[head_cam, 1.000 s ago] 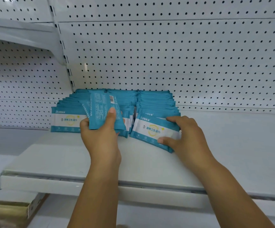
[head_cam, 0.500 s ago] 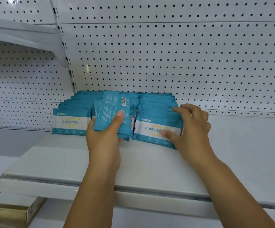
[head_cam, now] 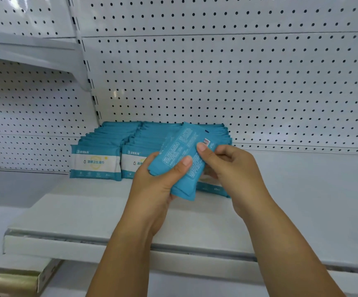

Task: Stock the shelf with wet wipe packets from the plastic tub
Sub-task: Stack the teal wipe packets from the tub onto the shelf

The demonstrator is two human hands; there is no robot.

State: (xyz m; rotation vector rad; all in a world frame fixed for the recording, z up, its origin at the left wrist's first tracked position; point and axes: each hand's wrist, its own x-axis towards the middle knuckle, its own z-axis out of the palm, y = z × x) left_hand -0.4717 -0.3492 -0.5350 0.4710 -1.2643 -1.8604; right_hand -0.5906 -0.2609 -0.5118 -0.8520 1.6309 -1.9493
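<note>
Teal-and-white wet wipe packets stand in three rows [head_cam: 96,161] on the white shelf [head_cam: 88,211], against the pegboard back. My left hand [head_cam: 152,185] grips a small stack of teal packets [head_cam: 180,159], backs facing me, above the shelf in front of the middle and right rows. My right hand [head_cam: 234,170] pinches the top right corner of that stack, thumb by the barcode. The right row is mostly hidden behind my hands. The plastic tub is out of view.
A white pegboard wall [head_cam: 238,82] backs the shelf. A higher shelf [head_cam: 30,52] juts out at upper left. The shelf's right half [head_cam: 313,200] is bare. A lower shelf edge with a gold strip [head_cam: 8,279] shows at bottom left.
My right hand left the front packet of the right row and came over to the held stack. My left hand shifted the stack right and tilted it.
</note>
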